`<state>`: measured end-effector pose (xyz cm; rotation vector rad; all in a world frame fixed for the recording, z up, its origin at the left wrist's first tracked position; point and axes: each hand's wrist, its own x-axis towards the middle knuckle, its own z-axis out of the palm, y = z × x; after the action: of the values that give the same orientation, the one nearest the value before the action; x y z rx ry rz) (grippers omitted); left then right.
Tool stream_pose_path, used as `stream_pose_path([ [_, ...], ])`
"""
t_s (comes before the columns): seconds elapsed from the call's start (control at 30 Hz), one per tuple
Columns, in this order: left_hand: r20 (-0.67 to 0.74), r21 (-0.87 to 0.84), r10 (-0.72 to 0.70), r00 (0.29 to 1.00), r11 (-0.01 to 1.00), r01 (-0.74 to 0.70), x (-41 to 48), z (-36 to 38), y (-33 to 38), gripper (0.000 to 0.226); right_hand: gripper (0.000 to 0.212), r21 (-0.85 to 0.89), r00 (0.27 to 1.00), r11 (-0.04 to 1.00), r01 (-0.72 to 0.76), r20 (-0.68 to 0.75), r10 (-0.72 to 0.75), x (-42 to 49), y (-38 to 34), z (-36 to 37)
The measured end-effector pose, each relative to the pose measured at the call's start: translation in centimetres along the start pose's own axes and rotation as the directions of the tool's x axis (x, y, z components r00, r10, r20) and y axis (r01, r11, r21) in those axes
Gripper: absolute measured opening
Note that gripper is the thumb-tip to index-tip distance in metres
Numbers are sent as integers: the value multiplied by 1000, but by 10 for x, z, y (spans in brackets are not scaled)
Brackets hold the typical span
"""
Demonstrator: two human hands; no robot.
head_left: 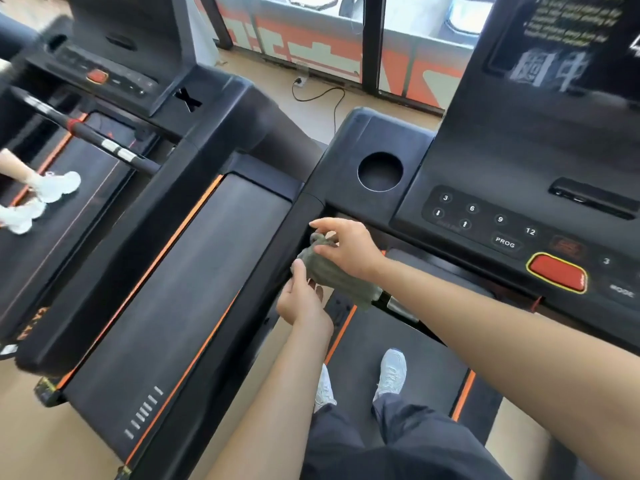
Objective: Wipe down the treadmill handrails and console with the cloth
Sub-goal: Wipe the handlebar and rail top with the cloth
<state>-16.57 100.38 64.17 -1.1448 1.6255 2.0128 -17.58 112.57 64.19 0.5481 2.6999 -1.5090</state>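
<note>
A grey-green cloth (337, 277) hangs bunched between my two hands, just in front of the left handrail (277, 258) of the black treadmill I stand on. My left hand (303, 299) pinches the cloth's lower left edge. My right hand (349, 247) holds its top with thumb and fingertips. The console (502, 216), with number keys, a PROG key and a red stop button (557, 273), lies to the right of my right hand. A round cup holder (380, 172) sits above the hands. A short metal-tipped grip bar (398, 304) shows below the cloth.
A second treadmill (180, 271) stands close on the left, its belt edged in orange. On a third treadmill at far left, another person's white shoes (57, 187) are on the belt. A power cable (329, 98) runs along the floor by the windows.
</note>
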Motion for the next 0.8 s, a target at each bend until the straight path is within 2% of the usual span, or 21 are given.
stream_pose_path([
  [0.07, 53, 20, -21, 998, 1000, 20, 2, -1, 0, 26, 41, -49, 996, 998, 33, 82, -29, -6, 8, -1],
  [0.13, 139, 39, -57, 989, 998, 52, 3, 1, 1, 27, 39, -59, 981, 998, 13, 194, -1, -13, 16, -5],
  [0.2, 202, 67, -82, 976, 995, 70, 3, 4, 1, 29, 47, -105, 958, 994, -11, 285, 41, -18, 20, -11],
  [0.37, 312, 192, -124, 942, 979, 65, -20, 2, -16, 20, 56, -254, 917, 967, -3, 384, 104, -37, 23, -34],
  [0.47, 383, 241, -181, 906, 966, 91, -34, -3, -32, 24, 55, -273, 915, 962, -31, 379, 137, -57, 33, -46],
  [0.67, 496, 430, -303, 814, 900, 73, -54, -16, -70, 39, 46, -336, 945, 936, -107, 259, 201, -114, 60, -68],
  [0.73, 533, 494, -342, 774, 868, 43, -61, -20, -79, 37, 41, -358, 956, 926, -120, 210, 205, -135, 69, -74],
  [0.8, 563, 562, -366, 741, 827, -19, -67, -25, -84, 35, 46, -407, 961, 901, -149, 155, 230, -155, 75, -78],
])
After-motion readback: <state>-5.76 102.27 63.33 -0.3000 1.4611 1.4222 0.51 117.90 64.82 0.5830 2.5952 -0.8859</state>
